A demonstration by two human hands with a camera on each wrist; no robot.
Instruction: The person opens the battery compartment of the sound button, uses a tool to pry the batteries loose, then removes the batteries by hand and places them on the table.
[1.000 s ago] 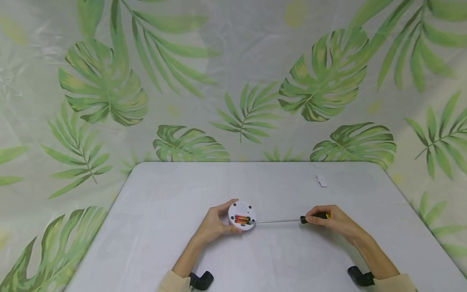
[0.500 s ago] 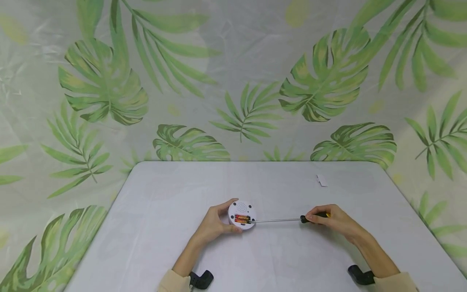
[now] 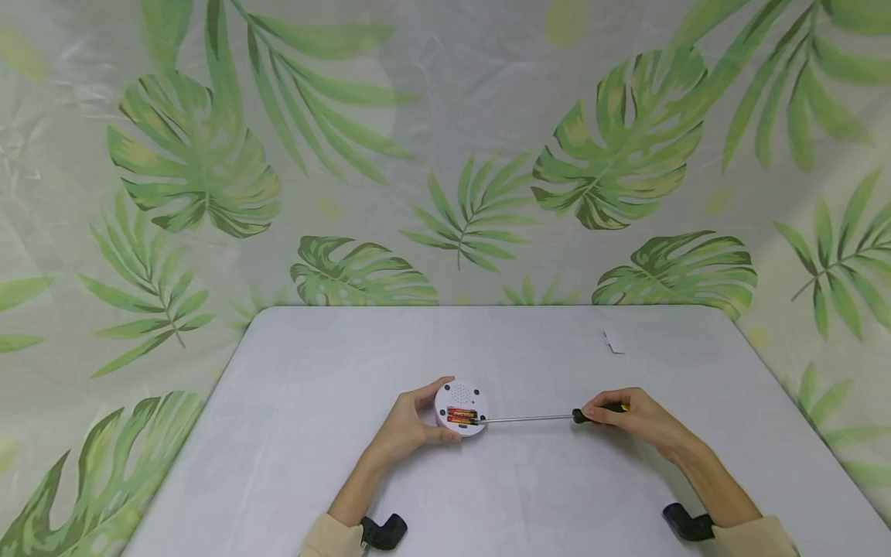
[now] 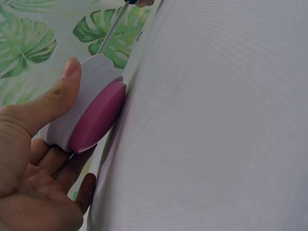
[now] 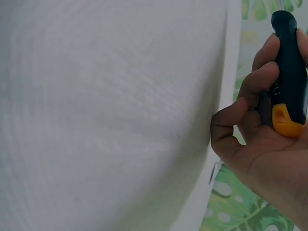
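Observation:
My left hand [image 3: 409, 422] grips a round white device [image 3: 460, 391] by its edge, thumb on the near side and fingers on the far side. Its underside faces up, with speaker holes, dark feet and an open compartment holding red-and-orange batteries [image 3: 462, 416]. In the left wrist view the device's other face shows a pink part [image 4: 100, 115] turned toward the table. My right hand [image 3: 643, 422] holds a screwdriver [image 3: 529, 419] by its dark handle, which has a yellow end [image 5: 288, 120]. The metal shaft runs left, its tip at the right end of the batteries.
A small white piece [image 3: 614, 343] lies on the white table [image 3: 334, 363] at the back right. Behind the table's far edge hangs a leaf-patterned cloth [image 3: 473, 116]. Black wrist-worn devices [image 3: 384, 532] sit at both sleeves.

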